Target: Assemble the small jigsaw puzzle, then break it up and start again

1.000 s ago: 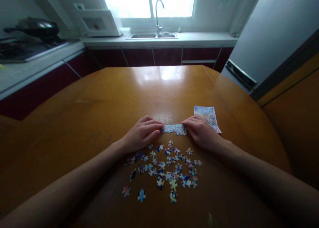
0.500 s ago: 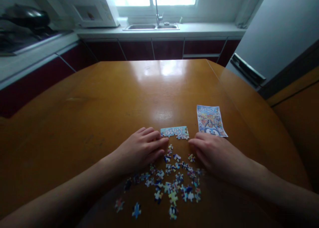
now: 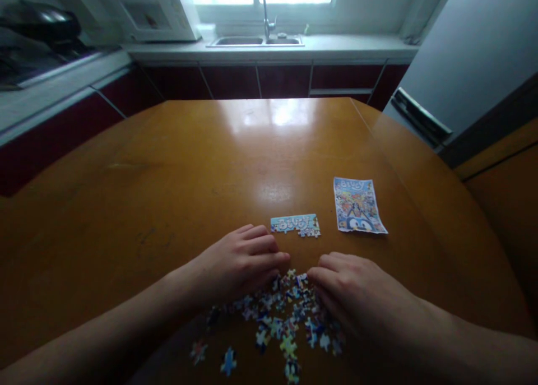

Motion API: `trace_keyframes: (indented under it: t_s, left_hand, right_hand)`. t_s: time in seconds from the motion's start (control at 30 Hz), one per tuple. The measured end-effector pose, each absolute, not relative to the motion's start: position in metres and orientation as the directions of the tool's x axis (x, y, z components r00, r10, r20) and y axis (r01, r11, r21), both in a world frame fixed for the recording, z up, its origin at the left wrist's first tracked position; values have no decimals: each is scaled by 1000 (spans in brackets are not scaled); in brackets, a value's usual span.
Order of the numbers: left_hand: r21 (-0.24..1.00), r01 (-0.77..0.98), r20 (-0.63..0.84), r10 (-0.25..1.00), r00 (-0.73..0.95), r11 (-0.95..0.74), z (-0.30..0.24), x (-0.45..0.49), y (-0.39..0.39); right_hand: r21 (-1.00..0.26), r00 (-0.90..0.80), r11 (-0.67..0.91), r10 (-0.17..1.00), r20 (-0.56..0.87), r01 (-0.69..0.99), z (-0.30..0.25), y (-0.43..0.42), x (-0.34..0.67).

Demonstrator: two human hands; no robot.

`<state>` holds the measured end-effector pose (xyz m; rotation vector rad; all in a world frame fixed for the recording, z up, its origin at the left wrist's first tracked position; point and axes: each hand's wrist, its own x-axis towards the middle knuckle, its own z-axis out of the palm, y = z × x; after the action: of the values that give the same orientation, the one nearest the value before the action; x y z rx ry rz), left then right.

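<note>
A pile of loose jigsaw pieces lies on the table in front of me, small and many-coloured. My left hand rests palm down at the pile's upper left, fingers loosely bent and touching its edge. On the right side, my right hand lies with its fingertips against pieces at the pile's edge. I see nothing held in either hand, though the undersides of both are hidden. Just beyond them is a joined strip of puzzle with light-blue lettering and an uneven lower edge.
A printed picture sheet lies to the right of the strip. Everything rests on a large wooden table. Beyond it stand a counter with a sink, a microwave, a wok and a fridge.
Both hands have come nearer to me, the right also inward. The upper and right-hand loose pieces are bunched closer together. The strip and the sheet have stayed in place.
</note>
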<state>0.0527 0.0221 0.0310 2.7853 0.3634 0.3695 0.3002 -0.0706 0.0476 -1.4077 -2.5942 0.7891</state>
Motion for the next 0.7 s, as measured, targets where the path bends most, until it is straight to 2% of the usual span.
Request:
trace_keyframes:
  t_s: [0.17,0.27,0.37,0.5,0.7]
  left_hand:
    - [346,273,284,378,881,-898,34,46,38]
    - [432,295,244,425,871,-852,40,37,52]
    - [534,383,54,483,874,-753,44,23,69]
    - [532,542,-237,501,833,-650,42,7,85]
    - [607,591,-352,487,799,-531,41,4,85]
  right_hand:
    - [-429,-584,502,808,-77,751,36,-66,293]
    - [-365,-611,556,791,-46,747,33,-66,287]
    - [-325,-638,595,769,-33,735,34,-67,284]
    - [-316,-664,624,747,-27,715,36,-67,287]
    - [-340,-725,680,689,-8,649,37,-69,287]
